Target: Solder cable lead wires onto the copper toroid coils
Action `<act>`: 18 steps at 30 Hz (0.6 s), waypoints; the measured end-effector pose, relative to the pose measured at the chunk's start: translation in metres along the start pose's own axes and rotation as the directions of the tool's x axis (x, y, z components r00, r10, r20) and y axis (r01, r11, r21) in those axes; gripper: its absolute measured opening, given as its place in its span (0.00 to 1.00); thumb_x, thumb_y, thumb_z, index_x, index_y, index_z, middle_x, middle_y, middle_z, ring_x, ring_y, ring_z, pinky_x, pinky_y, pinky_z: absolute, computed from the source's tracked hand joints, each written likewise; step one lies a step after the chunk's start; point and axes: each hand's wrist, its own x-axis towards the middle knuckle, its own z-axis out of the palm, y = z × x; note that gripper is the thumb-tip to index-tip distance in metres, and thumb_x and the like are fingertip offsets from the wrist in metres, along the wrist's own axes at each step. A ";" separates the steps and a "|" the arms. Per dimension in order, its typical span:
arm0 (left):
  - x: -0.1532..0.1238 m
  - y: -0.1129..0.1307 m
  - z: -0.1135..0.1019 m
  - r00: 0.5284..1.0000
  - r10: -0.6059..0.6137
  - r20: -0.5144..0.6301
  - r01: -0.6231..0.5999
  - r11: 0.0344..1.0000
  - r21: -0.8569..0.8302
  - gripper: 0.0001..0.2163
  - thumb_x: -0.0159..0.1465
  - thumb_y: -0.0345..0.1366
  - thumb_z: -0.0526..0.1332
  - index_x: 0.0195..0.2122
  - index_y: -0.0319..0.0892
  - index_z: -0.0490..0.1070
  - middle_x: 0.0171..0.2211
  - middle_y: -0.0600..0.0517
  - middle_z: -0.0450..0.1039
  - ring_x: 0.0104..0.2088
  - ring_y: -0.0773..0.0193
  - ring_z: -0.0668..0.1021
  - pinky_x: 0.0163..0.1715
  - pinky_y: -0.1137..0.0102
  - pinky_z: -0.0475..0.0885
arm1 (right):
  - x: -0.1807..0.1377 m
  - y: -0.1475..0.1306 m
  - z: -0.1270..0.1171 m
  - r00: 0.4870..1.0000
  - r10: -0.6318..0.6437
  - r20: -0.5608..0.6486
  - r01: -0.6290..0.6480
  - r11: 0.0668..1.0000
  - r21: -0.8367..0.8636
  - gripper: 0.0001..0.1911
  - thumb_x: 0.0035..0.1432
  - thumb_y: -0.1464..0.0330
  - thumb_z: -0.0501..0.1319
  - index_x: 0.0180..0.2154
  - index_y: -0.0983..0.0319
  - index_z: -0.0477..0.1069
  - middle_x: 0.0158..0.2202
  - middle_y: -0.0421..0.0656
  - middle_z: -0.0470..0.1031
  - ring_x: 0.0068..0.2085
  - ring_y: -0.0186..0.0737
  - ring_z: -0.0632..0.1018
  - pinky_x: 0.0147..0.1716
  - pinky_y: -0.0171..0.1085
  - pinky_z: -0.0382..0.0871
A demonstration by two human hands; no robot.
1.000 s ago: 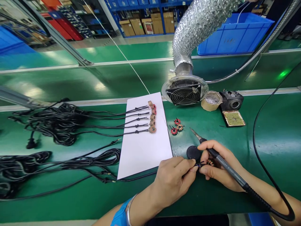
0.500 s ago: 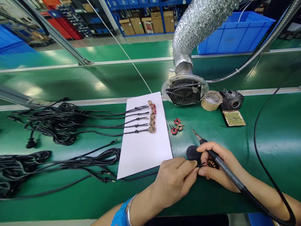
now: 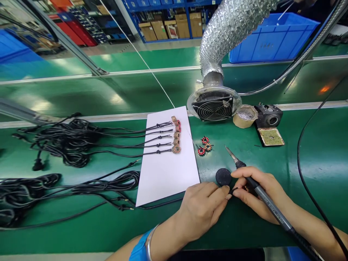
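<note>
My left hand (image 3: 202, 208) pinches the end of a black cable (image 3: 160, 203) that runs off to the left under the paper. My right hand (image 3: 258, 194) grips a black soldering iron (image 3: 268, 203), its tip (image 3: 228, 151) pointing up and left, and also pinches a small copper-wound ring coil (image 3: 247, 188), mostly hidden by the fingers. The fingertips of both hands meet beside a black round disc (image 3: 223, 176) on the green table (image 3: 108, 224). A white sheet of paper (image 3: 168, 170) lies left of the hands with several cables ending in coils (image 3: 176, 136).
Three loose red and orange coils (image 3: 204, 145) lie beyond the disc. A fume fan (image 3: 214, 105) on a foil duct, a tape roll (image 3: 244, 116), an iron stand (image 3: 268, 116) and a sponge tray (image 3: 270, 136) stand at the back. Tangled black cables (image 3: 62, 141) fill the left.
My right hand has shifted a little to the right, and the iron's tip has swung slightly right with it. The left hand stays almost still.
</note>
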 end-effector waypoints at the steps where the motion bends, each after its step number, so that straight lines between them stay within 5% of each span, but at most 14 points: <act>1: 0.000 0.001 0.000 1.000 -0.002 0.002 0.002 1.000 0.001 0.06 0.67 0.31 0.57 0.43 0.39 0.71 0.24 0.55 0.69 0.21 0.66 0.71 0.20 0.71 0.64 | 0.000 0.000 0.000 1.000 -0.012 -0.006 0.012 1.000 -0.007 0.18 0.61 0.72 0.61 0.51 0.50 0.63 0.31 0.33 0.73 0.28 0.27 0.73 0.29 0.27 0.67; 8: 0.004 0.003 -0.004 0.998 -0.067 0.013 0.067 0.996 -0.061 0.05 0.66 0.31 0.57 0.37 0.40 0.73 0.22 0.55 0.66 0.20 0.67 0.68 0.19 0.70 0.62 | 0.001 -0.003 -0.004 0.992 -0.111 0.065 0.105 0.991 0.088 0.31 0.54 0.77 0.62 0.56 0.50 0.59 0.43 0.38 0.71 0.38 0.31 0.76 0.39 0.29 0.73; 18: 0.003 0.002 0.002 0.996 -0.086 0.017 0.087 0.992 -0.096 0.06 0.65 0.33 0.57 0.40 0.40 0.72 0.24 0.55 0.71 0.21 0.67 0.71 0.21 0.70 0.63 | 0.002 0.005 -0.006 0.950 -0.306 -0.053 0.296 0.944 -0.145 0.17 0.59 0.76 0.62 0.47 0.54 0.67 0.36 0.36 0.77 0.35 0.29 0.78 0.36 0.26 0.73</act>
